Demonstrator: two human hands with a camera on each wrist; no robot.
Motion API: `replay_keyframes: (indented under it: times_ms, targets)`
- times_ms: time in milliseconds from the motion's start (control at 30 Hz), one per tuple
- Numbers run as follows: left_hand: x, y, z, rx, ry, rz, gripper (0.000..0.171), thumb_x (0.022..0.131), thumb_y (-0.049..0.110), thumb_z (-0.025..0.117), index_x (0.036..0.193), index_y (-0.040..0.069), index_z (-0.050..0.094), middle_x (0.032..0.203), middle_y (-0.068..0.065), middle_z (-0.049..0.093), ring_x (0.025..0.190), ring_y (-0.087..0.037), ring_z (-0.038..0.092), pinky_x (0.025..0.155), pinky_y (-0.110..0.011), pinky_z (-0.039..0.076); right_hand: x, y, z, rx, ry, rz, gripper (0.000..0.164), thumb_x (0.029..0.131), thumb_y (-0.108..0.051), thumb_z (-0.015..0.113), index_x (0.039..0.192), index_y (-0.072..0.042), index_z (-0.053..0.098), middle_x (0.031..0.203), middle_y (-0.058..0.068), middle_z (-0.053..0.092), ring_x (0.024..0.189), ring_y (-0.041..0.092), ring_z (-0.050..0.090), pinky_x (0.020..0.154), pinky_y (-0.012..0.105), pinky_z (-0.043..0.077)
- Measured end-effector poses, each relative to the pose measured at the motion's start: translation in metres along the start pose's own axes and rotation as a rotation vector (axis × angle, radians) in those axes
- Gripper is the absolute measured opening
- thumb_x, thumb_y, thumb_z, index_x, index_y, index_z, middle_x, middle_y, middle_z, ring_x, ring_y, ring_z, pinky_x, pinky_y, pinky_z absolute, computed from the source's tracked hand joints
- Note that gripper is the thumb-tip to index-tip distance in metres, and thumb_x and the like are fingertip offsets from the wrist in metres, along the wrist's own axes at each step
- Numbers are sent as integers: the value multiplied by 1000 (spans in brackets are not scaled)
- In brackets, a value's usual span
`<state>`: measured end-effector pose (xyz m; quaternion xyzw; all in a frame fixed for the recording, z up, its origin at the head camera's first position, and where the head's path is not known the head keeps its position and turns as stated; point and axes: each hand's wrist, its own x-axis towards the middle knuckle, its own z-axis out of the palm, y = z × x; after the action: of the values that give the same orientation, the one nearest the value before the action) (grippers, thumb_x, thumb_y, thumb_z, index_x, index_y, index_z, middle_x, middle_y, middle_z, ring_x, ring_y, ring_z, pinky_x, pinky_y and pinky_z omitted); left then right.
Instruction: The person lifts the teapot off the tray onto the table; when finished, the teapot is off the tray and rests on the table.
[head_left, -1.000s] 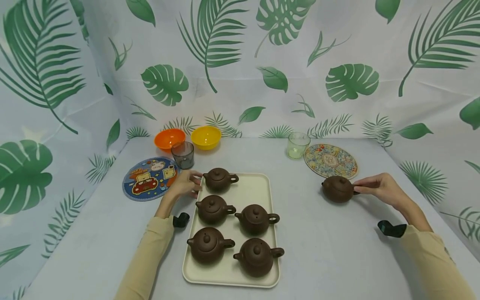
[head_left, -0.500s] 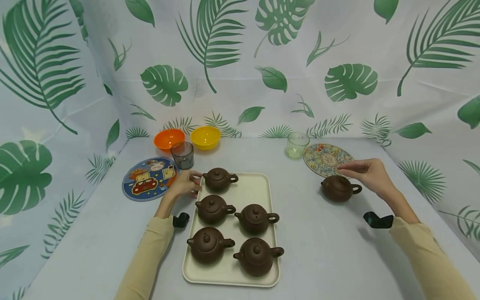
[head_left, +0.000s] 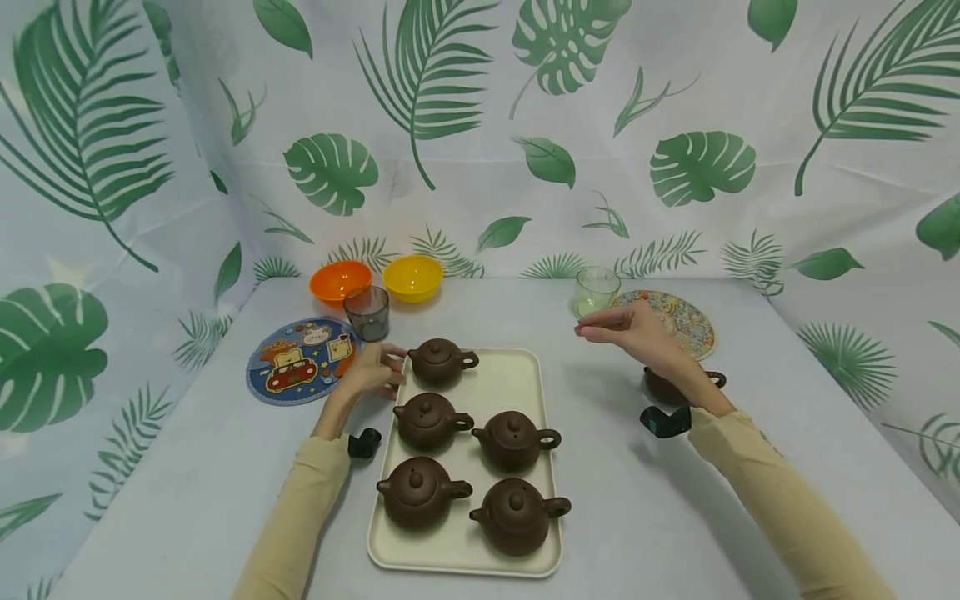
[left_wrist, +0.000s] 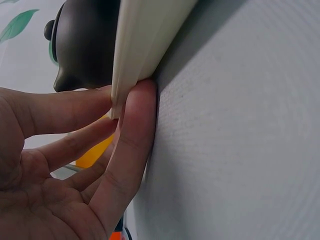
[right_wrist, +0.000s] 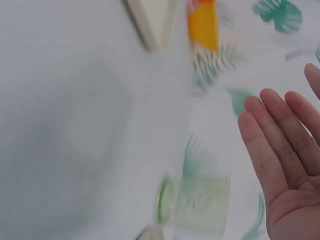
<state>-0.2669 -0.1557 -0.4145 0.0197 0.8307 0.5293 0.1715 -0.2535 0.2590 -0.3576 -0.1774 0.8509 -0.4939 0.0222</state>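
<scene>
Head cam: cream tray [head_left: 514, 377] on white tabletop [head_left: 187, 475] w/ 5 dk-brown teapots [head_left: 426, 421], all upright & lidded: 3 down tray's left side, 2 along its right side (mid & near), spouts left, handles right. 6th teapot [head_left: 660, 389] stands on tabletop well right of tray, partly hidden behind R forearm [head_left: 701, 390]. R hand [head_left: 633, 335] is up off tabletop right of tray, fingers extended, nothing in grip. L hand [head_left: 372, 371] is at tray's left edge, toward far corner, by the farthest teapot. Beyond tray to left: orange bowl [head_left: 341, 282], yellow bowl [head_left: 413, 279], gray tumbler [head_left: 367, 313]; left of tray, round blue cartoon placemat [head_left: 288, 367]. Beyond tray to right: pale-green tumbler [head_left: 597, 287] & round floral placemat [head_left: 690, 323], latter part-covered by R hand.

L wrist cam: L hand pinches tray's edge, one digit against rim, another tucked under btwn tray & tabletop. Part of 1 teapot shows on tray, just beside rim.

R wrist cam, background blurry: R hand empty, fingers straight, palm showing. Tray corner at top; pale-green tumbler well apart from tray.
</scene>
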Motion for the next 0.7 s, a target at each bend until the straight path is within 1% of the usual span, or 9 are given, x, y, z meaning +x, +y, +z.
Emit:
replay_keyframes:
  times_ms: [33, 133, 233, 400, 500, 700]
  targets:
    - [0, -1, 0, -2, -2, 3, 51, 83, -11, 61, 131, -12, 47, 99, -19, 53, 74, -19, 60, 57, -31, 59, 5, -2, 5, 3, -16, -18, 33, 89, -18, 68, 113, 5, 68, 105, 15, 71, 93, 14, 69, 81, 18, 53]
    - [2, -2, 0, -1, -7, 3, 51, 83, -10, 61, 132, -12, 47, 98, -18, 54, 74, -18, 60, 57, -30, 59, 21, -9, 21, 15, -65, -50, 29, 89, -15, 68, 111, 5, 69, 104, 19, 70, 95, 24, 69, 80, 22, 55]
    - [3, -3, -1, -5, -8, 5, 51, 83, -10, 61, 132, -12, 47, 97, -17, 53, 73, -18, 60, 56, -29, 58, 36, -17, 36, -8, -100, -79, 26, 88, -13, 69, 108, 4, 70, 102, 18, 71, 94, 27, 69, 79, 24, 56]
    - [2, -4, -2, -2, -3, 6, 50, 83, -11, 60, 131, -12, 47, 97, -18, 53, 73, -18, 60, 57, -30, 59, 59, -31, 64, -78, -164, -104, 24, 87, -15, 70, 105, 1, 72, 100, 15, 72, 92, 24, 69, 78, 31, 57]
    - [1, -5, -2, -2, 5, 1, 49, 83, -11, 60, 131, -12, 47, 97, -18, 53, 72, -18, 59, 57, -30, 59, 70, -37, 80, -122, -205, -121, 23, 86, -16, 71, 103, 0, 73, 98, 12, 73, 90, 21, 69, 77, 32, 57]
    - [1, -3, -2, -22, 2, 12, 50, 83, -11, 60, 131, -12, 47, 96, -17, 53, 72, -18, 58, 55, -29, 58, 83, -40, 100, -149, -279, -126, 24, 84, -12, 73, 102, 4, 73, 94, 12, 73, 85, 19, 70, 76, 31, 58]
